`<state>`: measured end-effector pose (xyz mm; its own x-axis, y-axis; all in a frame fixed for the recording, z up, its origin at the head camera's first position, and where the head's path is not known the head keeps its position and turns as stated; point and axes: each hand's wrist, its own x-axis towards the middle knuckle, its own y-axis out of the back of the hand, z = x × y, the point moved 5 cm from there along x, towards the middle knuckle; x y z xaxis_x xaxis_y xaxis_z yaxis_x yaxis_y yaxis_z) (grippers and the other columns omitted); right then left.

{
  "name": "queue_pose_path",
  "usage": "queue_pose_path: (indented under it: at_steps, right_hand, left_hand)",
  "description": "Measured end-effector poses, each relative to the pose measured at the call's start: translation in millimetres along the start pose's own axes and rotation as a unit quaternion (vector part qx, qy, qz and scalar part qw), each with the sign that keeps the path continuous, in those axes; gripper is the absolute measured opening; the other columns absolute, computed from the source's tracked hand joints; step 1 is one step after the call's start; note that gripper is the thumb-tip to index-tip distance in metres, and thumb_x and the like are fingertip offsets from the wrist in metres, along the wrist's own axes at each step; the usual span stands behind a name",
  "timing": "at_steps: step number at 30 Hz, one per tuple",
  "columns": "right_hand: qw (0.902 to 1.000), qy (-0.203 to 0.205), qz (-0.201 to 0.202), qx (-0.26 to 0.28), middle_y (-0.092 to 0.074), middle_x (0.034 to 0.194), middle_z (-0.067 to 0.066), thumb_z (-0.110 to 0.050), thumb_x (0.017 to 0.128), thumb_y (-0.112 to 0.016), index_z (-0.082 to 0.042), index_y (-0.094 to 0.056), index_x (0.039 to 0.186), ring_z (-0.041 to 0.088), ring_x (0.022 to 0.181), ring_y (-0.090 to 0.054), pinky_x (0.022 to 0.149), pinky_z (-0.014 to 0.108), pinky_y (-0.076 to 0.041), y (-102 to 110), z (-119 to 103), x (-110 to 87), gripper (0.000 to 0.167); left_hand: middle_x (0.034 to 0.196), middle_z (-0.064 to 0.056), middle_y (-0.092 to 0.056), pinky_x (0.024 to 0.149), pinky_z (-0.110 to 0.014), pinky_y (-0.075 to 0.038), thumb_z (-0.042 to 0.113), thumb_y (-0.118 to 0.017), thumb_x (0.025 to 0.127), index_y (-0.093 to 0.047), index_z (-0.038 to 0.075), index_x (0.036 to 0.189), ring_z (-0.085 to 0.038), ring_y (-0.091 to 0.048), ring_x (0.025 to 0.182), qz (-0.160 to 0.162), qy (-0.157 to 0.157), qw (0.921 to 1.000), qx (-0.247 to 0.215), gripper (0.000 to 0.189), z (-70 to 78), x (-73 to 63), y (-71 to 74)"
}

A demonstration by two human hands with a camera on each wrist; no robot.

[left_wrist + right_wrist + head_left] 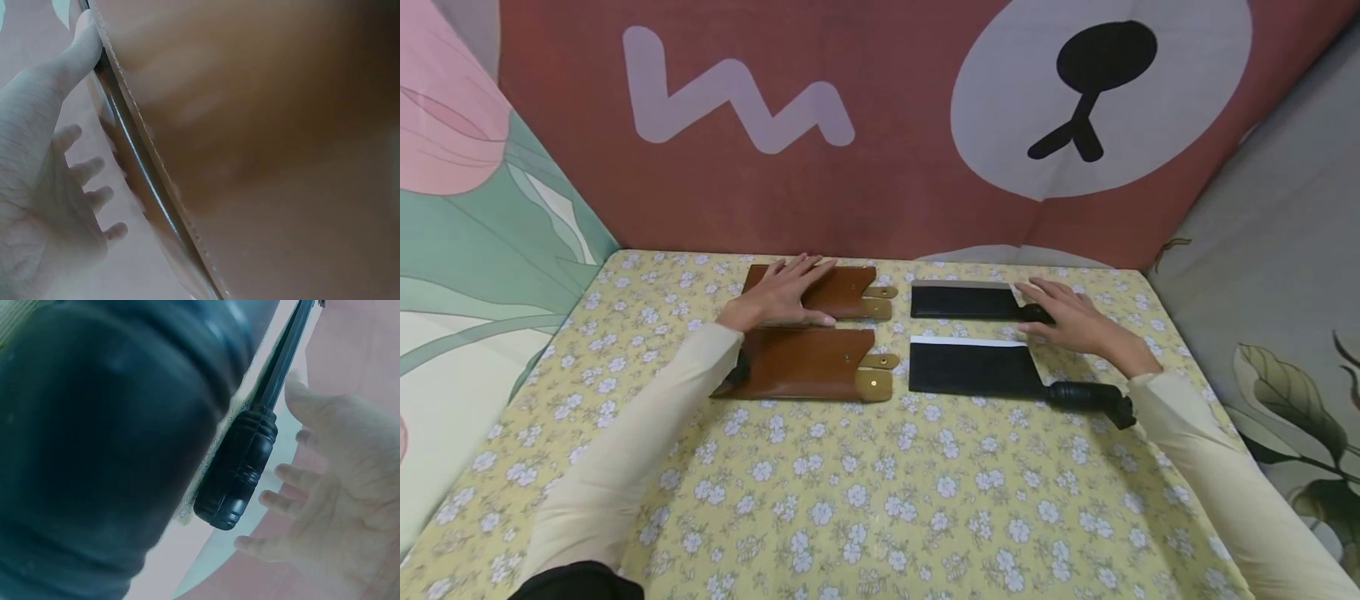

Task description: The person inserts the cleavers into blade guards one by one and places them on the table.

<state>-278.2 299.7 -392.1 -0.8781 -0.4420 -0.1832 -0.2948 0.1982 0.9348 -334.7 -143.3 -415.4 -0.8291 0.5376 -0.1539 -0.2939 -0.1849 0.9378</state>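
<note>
In the head view my left hand (781,293) is spread over the far brown leather cleaver sheath (850,292), its fingers straight. A larger brown sheath (805,362) lies in front of it, partly behind my left wrist. In the left wrist view the thumb (87,40) is at the stitched edge of a sheath (250,206). My right hand (1067,317) reaches over the handle (1036,313) of the smaller cleaver (962,302), fingers extended. Nearer lies a larger black cleaver (973,367). In the right wrist view the palm faces the ridged black handle (240,469) without curling round it.
A yellow flowered cloth (850,492) covers the table. Behind it stands a reddish-brown backdrop (887,192) with a cartoon face. Printed fabric hangs at the left (460,275) and right (1285,250) sides. Both sheaths have snap straps on their right ends.
</note>
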Motion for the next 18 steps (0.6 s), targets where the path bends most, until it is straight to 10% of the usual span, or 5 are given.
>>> queue_pose_path:
  at_steps: [18]
  right_hand:
    - [0.999, -0.022, -0.035, -0.016, -0.042, 0.151, 0.041, -0.013, 0.105, -0.065, 0.015, -0.039, 0.153, 0.058, 0.137, -0.044, 0.107, 0.067, -0.042, -1.3, 9.4, -2.2, 0.061]
  left_hand:
    - [0.175, -0.019, -0.01, 0.126, -0.063, 0.0, 0.058, -0.078, 0.09, -0.018, 0.016, 0.17, -0.042, -0.005, 0.162, -0.029, -0.001, 0.9996, 0.0, 0.109, 0.8, 5.5, 0.7]
